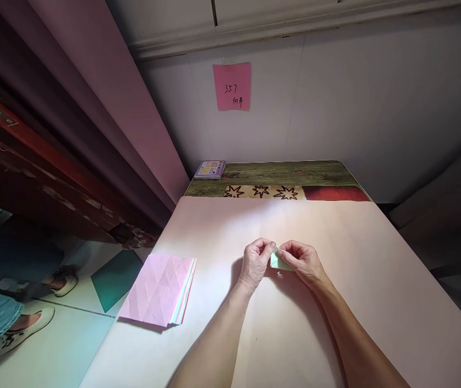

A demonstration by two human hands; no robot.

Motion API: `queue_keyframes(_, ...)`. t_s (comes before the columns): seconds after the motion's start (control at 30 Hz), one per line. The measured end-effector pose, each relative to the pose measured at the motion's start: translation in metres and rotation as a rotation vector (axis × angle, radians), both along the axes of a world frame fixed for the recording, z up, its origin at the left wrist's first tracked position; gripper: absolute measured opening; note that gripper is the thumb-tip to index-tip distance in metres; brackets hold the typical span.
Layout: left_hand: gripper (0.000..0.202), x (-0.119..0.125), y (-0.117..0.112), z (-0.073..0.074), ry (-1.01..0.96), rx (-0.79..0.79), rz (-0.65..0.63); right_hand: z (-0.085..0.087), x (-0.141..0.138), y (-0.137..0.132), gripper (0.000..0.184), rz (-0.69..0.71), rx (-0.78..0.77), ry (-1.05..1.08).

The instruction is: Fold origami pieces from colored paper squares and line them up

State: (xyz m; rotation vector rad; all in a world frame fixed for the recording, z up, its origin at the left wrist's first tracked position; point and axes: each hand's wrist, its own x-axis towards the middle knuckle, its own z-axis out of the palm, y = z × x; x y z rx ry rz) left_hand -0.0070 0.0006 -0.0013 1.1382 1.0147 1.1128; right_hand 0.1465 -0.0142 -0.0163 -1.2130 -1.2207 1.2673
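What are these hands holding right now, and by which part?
A small, light-green, angular piece of paper, pinched near its upper edge by the left hand and right hand.

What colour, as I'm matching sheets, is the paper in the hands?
The paper shows light green in the head view.

One stack [155,289], perhaps one green sheet [279,262]

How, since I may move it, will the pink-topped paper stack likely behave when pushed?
The paper stack may slide apart, since its coloured edges fan unevenly on the right. It is probably light and bendable, its layers looking thin. Pushed left, it could drop, as its left side lies along the edge of the table.
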Motion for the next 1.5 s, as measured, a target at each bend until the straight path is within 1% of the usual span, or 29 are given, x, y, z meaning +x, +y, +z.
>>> queue_keyframes(0.13, 0.031, -0.002, 0.000, 0.000, 0.076, 0.067, 0.031, 0.002, 0.000, -0.002, 0.036, 0.120, -0.047, 0.005)
queue_keyframes(0.2, 0.031, -0.002, -0.001, 0.000, 0.112, 0.105, 0.052, 0.004, 0.001, -0.002, 0.037, 0.135, -0.041, 0.003)
queue_keyframes(0.27, 0.031, -0.001, -0.001, 0.002, 0.117, 0.109, 0.048, 0.005, 0.001, -0.001, 0.037, 0.075, 0.006, -0.016)
queue_keyframes(0.3, 0.031, 0.000, -0.001, 0.002, 0.109, 0.087, 0.023, 0.006, 0.002, 0.000, 0.037, 0.027, 0.034, -0.025)
queue_keyframes(0.4, 0.039, 0.002, -0.003, 0.004, 0.098, -0.055, -0.100, 0.007, 0.001, 0.001, 0.036, -0.110, 0.083, -0.031)
queue_keyframes(0.47, 0.043, 0.003, -0.004, 0.004, 0.099, -0.143, -0.130, 0.008, 0.000, 0.001, 0.037, -0.169, 0.092, -0.037)
queue_keyframes(0.63, 0.044, 0.004, -0.004, 0.004, 0.037, -0.213, -0.083, 0.011, -0.002, -0.001, 0.035, -0.219, 0.103, -0.016)
queue_keyframes(0.8, 0.040, 0.004, -0.001, 0.007, -0.205, -0.288, -0.032, 0.017, 0.001, -0.002, 0.033, -0.269, 0.057, 0.110)
queue_keyframes(0.87, 0.040, 0.004, 0.000, 0.007, -0.232, -0.322, -0.023, 0.018, 0.002, -0.002, 0.030, -0.261, 0.088, 0.126)
queue_keyframes(0.93, 0.040, 0.004, 0.000, 0.008, -0.192, -0.335, -0.008, 0.018, 0.002, -0.002, 0.026, -0.252, 0.170, 0.059)
queue_keyframes(1.07, 0.041, 0.003, 0.000, 0.007, -0.081, -0.296, 0.023, 0.015, 0.002, -0.003, 0.018, -0.257, 0.344, -0.167)
queue_keyframes(1.2, 0.040, 0.004, 0.000, 0.005, -0.100, -0.289, 0.022, 0.014, 0.002, -0.003, 0.016, -0.273, 0.391, -0.261)
queue_keyframes(1.27, 0.040, 0.003, 0.001, 0.004, -0.150, -0.284, 0.007, 0.015, 0.002, -0.003, 0.016, -0.277, 0.382, -0.246)
queue_keyframes(1.33, 0.039, 0.003, 0.001, 0.004, -0.189, -0.272, -0.012, 0.016, 0.001, -0.003, 0.018, -0.263, 0.337, -0.174)
queue_keyframes(1.4, 0.036, 0.002, 0.001, 0.005, -0.209, -0.259, -0.035, 0.016, 0.001, -0.002, 0.022, -0.215, 0.242, -0.057)
queue_keyframes(1.5, 0.029, 0.000, 0.000, 0.006, -0.229, -0.235, -0.111, 0.018, 0.000, -0.003, 0.027, -0.098, 0.069, 0.122)
